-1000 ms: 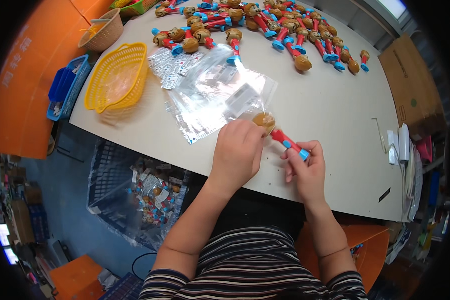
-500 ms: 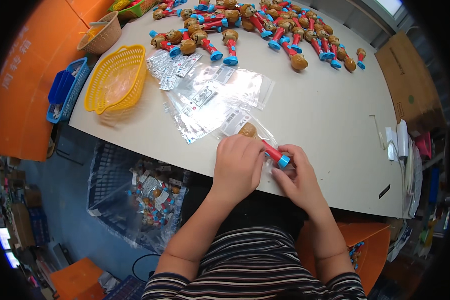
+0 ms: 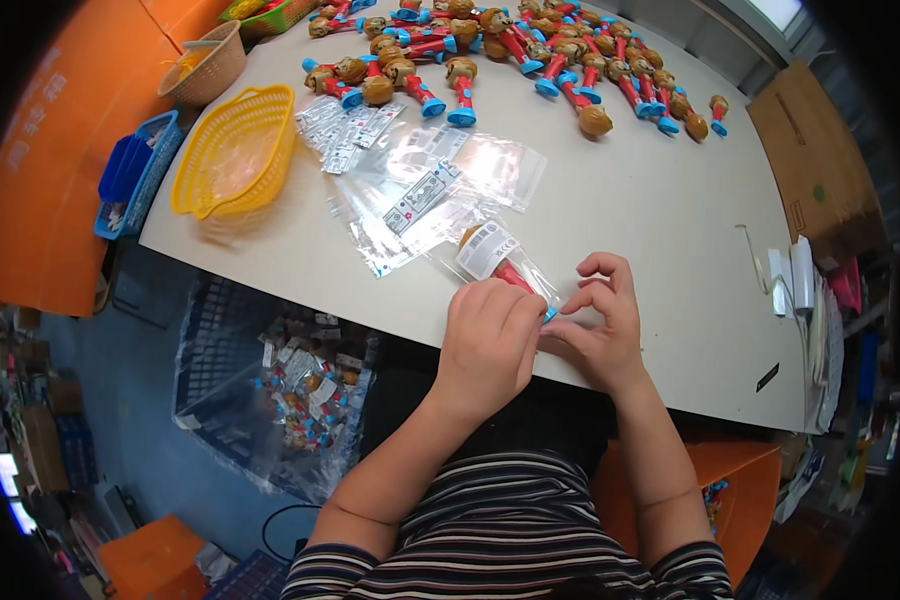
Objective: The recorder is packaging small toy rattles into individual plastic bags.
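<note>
On the table's near edge, a clear plastic bag [image 3: 533, 268] with a white printed label holds a red toy figure [image 3: 510, 273] with a brown head and a blue base. My left hand [image 3: 488, 345] is closed over the bag's lower left side, its fingertips against the base end. At that same end, my right hand [image 3: 605, 325] has its thumb and a curled finger at the bag's edge; its other fingers are bent and raised. Just beyond lies a loose spread of flat clear bags [image 3: 410, 210] with printed labels.
Several matching toy figures [image 3: 570, 60] lie across the far table. A yellow basket [image 3: 184, 180] stands at left, near a blue basket [image 3: 120, 225] and a tan basket [image 3: 232, 62]. Below, a lined blue crate [image 3: 202, 330] holds bagged toys. A cardboard box [image 3: 820, 160] stands at right.
The toy has gone deeper into the bag, its body now behind the plastic and label. My right hand has shifted slightly up, its fingers more raised. My left hand stays closed at the bag.
</note>
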Tool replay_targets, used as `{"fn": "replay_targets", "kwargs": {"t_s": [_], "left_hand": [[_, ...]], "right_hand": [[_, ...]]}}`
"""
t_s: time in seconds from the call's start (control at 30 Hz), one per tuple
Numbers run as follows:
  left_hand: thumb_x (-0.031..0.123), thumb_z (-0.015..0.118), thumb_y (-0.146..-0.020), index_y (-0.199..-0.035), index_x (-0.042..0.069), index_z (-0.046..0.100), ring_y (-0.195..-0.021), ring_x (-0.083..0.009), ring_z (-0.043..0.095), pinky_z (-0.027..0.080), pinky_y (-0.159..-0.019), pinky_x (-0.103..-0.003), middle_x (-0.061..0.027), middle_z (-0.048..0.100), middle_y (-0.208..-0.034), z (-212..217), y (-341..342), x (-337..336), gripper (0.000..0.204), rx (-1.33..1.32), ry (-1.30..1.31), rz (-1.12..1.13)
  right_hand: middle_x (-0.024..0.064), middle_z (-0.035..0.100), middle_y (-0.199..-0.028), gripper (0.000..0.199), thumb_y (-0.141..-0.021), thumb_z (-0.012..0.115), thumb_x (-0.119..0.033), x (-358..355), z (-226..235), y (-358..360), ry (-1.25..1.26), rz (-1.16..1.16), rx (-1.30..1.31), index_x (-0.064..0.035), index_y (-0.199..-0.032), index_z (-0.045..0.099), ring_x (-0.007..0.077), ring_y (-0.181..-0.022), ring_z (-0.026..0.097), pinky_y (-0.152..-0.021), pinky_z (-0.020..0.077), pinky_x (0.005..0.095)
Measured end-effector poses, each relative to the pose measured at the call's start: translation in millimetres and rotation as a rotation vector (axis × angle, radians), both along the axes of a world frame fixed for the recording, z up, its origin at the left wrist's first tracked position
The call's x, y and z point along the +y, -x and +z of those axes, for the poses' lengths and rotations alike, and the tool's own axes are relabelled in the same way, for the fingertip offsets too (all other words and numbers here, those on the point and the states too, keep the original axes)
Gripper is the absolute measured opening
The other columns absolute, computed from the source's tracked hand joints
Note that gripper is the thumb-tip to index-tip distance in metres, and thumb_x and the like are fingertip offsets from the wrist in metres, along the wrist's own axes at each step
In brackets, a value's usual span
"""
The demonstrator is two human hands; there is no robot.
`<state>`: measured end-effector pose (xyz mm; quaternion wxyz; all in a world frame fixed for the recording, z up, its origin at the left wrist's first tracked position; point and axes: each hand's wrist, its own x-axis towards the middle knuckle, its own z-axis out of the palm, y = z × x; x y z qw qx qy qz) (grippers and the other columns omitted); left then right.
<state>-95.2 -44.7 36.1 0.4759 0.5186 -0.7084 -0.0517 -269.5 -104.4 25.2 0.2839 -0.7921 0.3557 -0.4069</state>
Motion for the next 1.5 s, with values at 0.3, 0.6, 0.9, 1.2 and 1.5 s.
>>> {"fn": "replay_targets", "kwargs": {"t_s": [0.3, 0.6, 0.9, 1.2, 1.5], "left_hand": [[0.001, 0.069, -0.075, -0.097, 0.004, 0.06, -0.091, -0.0315, 0.057, 0.043, -0.083, -0.042, -0.0103, 0.058, -0.093, -4.9, 2.4, 2.9, 0.024, -0.03, -0.01, 0.021], [-0.001, 0.069, -0.074, -0.1, 0.003, 0.059, -0.094, -0.0329, 0.056, 0.044, -0.084, -0.043, -0.0124, 0.057, -0.096, -7.6, -3.7, 6.0, 0.028, -0.06, -0.023, 0.037], [-0.004, 0.07, -0.075, -0.117, 0.0, 0.051, -0.089, -0.0267, 0.058, 0.049, -0.074, -0.033, -0.0155, 0.048, -0.117, -32.9, -2.7, 10.8, 0.046, 0.247, -0.195, 0.325], [0.0, 0.076, -0.074, -0.096, 0.001, 0.066, -0.079, -0.0257, 0.06, 0.049, -0.069, -0.034, -0.0113, 0.058, -0.097, -8.6, 2.4, 31.0, 0.024, 0.059, -0.005, 0.139], [0.003, 0.075, -0.073, -0.092, 0.002, 0.068, -0.081, -0.0279, 0.061, 0.048, -0.072, -0.038, -0.009, 0.062, -0.089, -28.9, 22.2, 23.5, 0.02, -0.088, -0.023, 0.103]], "right_hand": [[0.0064, 0.052, -0.118, 0.035, -0.074, 0.073, 0.001, -17.4, 15.0, -2.7, -0.389, 0.168, 0.047, -0.0054, -0.104, 0.057, 0.0165, -0.106, 0.053, -0.088, 0.0462, 0.0299], [0.0082, 0.062, -0.095, 0.032, -0.084, 0.069, -0.002, -13.8, 5.5, -27.0, -0.349, 0.096, 0.029, -0.0019, -0.113, 0.055, 0.0167, -0.082, 0.06, -0.076, 0.0519, 0.0284], [0.0058, 0.065, -0.091, 0.027, -0.09, 0.065, 0.0, 0.9, 13.1, -31.4, -0.804, -0.041, -0.144, 0.0013, -0.115, 0.054, 0.0083, -0.079, 0.063, -0.071, 0.0527, 0.0216], [0.009, 0.071, -0.085, 0.03, -0.09, 0.067, -0.006, 7.8, 24.3, -3.0, -1.082, -0.001, -0.238, 0.0048, -0.115, 0.055, 0.0102, -0.076, 0.068, -0.066, 0.0552, 0.0215], [0.0107, 0.071, -0.083, 0.024, -0.09, 0.066, -0.004, 11.1, 19.4, -5.4, -1.19, -0.078, -0.297, 0.0034, -0.11, 0.057, 0.0129, -0.074, 0.07, -0.066, 0.0581, 0.0235]]}}
